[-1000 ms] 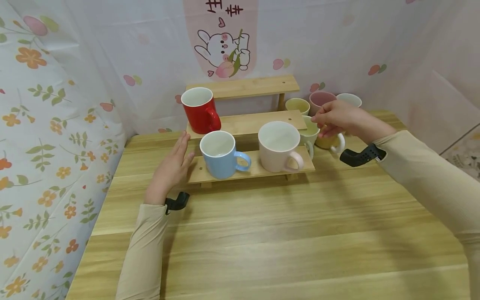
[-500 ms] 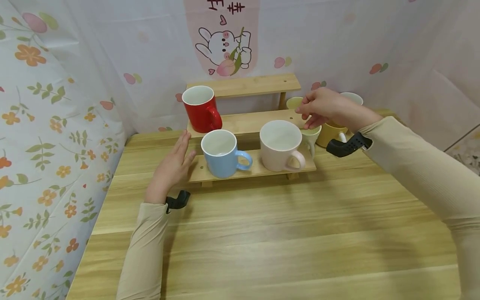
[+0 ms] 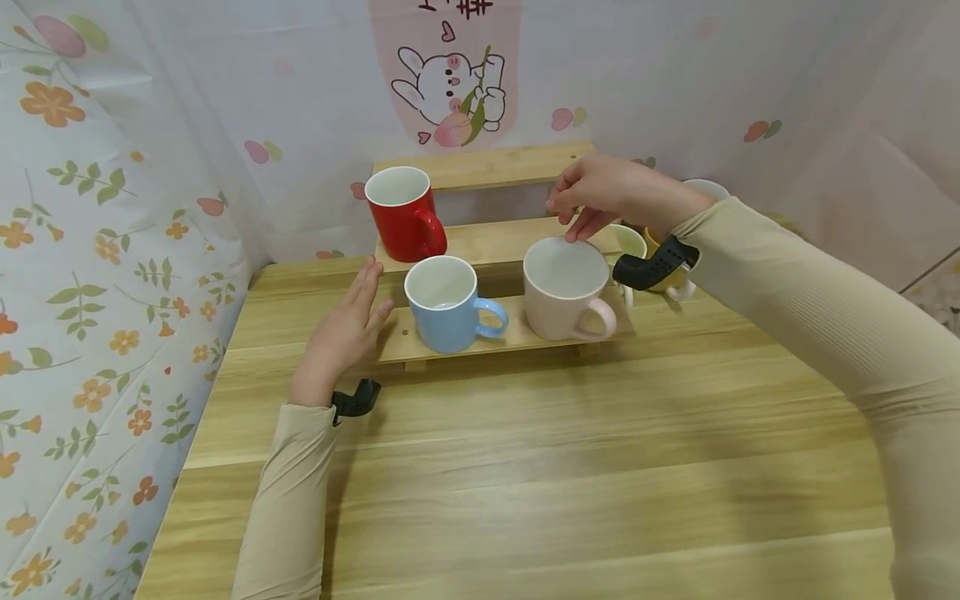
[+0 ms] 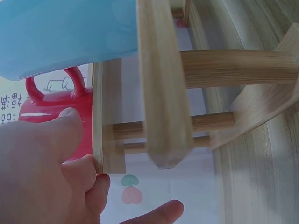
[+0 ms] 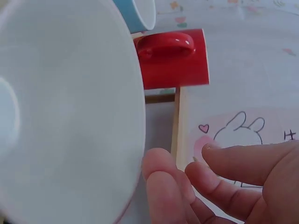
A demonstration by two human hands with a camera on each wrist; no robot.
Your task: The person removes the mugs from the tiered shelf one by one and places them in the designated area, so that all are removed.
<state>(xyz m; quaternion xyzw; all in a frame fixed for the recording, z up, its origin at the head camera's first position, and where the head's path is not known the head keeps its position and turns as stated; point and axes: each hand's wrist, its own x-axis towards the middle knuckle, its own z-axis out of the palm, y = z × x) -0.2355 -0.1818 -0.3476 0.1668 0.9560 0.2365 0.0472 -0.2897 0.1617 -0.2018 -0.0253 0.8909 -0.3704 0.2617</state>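
Note:
My left hand (image 3: pixel 337 337) rests with extended fingers at the left end of a stepped wooden rack (image 3: pixel 495 240). In the left wrist view its fingertips touch the end of a board, beside the red mug (image 4: pixel 58 112). A light blue mug (image 3: pixel 447 321) and a pale pink mug (image 3: pixel 558 310) stand on the front step; the red one is on the middle step. My right hand (image 3: pixel 615 190) hovers over the rack's right side, just behind the pale pink mug's rim, fingers loosely bent. Nothing shows between its fingers (image 5: pixel 166 196) in the right wrist view.
Behind and beneath my right forearm, several cups stand right of the rack: a pale green cup (image 3: pixel 632 240), a yellow mug (image 3: pixel 656 250) with a white handle and a white cup (image 3: pixel 707 188). A patterned cloth (image 3: pixel 300 92) hangs behind the wooden table (image 3: pixel 525 483).
My right hand has moved left, from above the cups at the right to behind the pale pink mug. The left hand and the mugs on the rack have stayed in place.

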